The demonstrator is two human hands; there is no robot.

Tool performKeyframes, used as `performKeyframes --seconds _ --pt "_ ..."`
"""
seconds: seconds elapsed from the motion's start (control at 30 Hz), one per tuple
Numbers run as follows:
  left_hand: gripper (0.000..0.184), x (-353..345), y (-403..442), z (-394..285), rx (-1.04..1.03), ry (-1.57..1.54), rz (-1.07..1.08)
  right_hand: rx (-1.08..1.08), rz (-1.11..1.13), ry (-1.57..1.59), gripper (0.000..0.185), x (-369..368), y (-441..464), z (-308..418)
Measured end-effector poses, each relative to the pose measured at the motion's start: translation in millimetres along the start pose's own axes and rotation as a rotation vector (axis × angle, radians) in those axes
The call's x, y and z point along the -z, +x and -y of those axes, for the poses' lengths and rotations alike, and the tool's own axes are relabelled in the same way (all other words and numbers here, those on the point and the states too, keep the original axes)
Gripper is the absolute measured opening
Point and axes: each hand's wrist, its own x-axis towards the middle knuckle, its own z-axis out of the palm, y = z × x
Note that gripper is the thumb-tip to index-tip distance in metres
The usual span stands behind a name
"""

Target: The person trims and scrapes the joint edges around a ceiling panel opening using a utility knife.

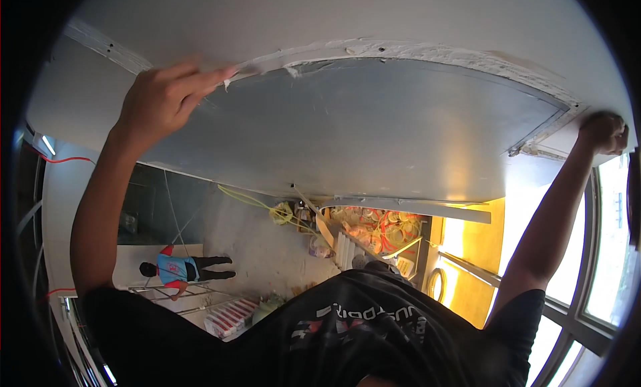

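My left hand (162,98) is raised to the ceiling at upper left. Its fingertips are pinched together at the curved, putty-covered joint (320,51), and motion blur hides what they hold. A small white scrap (227,84) hangs just below them. Along this joint runs the edge of a smooth grey panel (374,120). At far right, my right hand (603,132) is closed in a fist against the white surface near the panel's corner (567,110). Whatever lies inside that fist is hidden.
Far below, a person in a blue and red shirt (175,270) is beside metal scaffolding (200,295). Coils of cable and materials (387,228) lie on a yellow-framed rack. Stacked boxes (230,318) stand lower left. Window frames (579,273) line the right side.
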Motion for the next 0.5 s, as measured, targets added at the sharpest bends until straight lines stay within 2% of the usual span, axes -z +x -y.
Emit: performKeyframes --seconds 0.07,0.17,0.33,0.5 --pt "0.049 4.7 -8.3 4.2 0.044 0.015 0.067 -0.001 -0.006 0.001 0.042 -0.6 0.4 -3.0" --pt "0.047 19.4 -8.9 -7.5 0.027 -0.085 -0.017 -0.004 0.002 0.003 0.041 -3.4 -1.5 -10.9" --pt "0.048 18.4 35.8 -14.3 -0.150 -0.019 -0.055 0.040 -0.014 0.032 0.040 -5.8 8.6 -31.9" --pt "0.050 5.1 45.4 -13.1 -0.189 0.066 -0.050 -0.044 0.004 0.037 0.034 -6.7 14.1 -53.8"
